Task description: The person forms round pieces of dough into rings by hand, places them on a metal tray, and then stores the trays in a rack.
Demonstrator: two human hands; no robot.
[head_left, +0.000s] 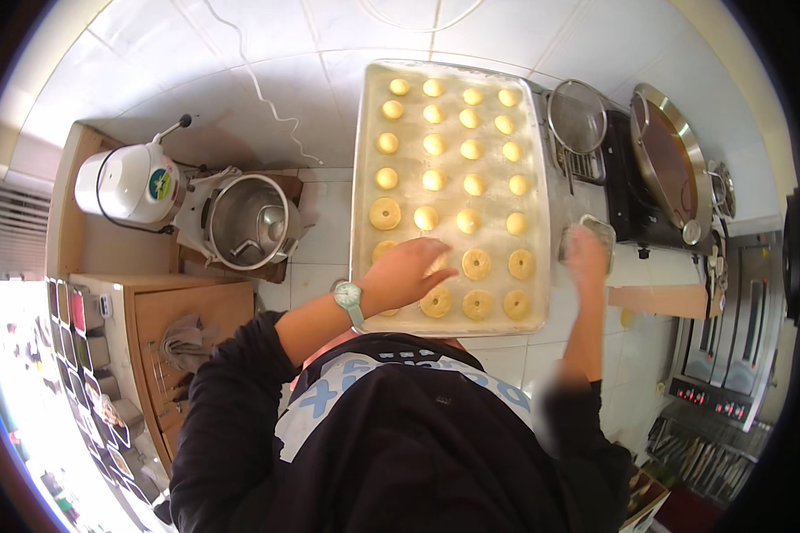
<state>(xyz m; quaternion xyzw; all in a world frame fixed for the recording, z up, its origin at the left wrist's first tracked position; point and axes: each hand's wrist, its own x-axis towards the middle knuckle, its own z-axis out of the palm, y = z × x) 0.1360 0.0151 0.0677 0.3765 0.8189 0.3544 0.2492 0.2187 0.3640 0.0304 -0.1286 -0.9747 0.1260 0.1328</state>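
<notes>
A large metal baking tray (539,133) holds rows of pale yellow dough balls (468,220). Toward its near edge, several pieces are flattened dough rings (476,264) with a small hole in the middle; one more lies at the left side. My left hand (407,274), with a pale green watch on the wrist, hovers over these rings, its fingers apart; it partly covers a dough piece. Right of the tray, my right hand (586,255) is at a small clear square container (604,231). Motion smears its fingers, and whatever it may hold cannot be made out.
On the left stands a white stand mixer (133,184) with a steel bowl (250,224). A wire sieve (578,115) and a black stove (629,191) bearing a wide pan (671,169) are at the right. An oven (729,329) stands farther right.
</notes>
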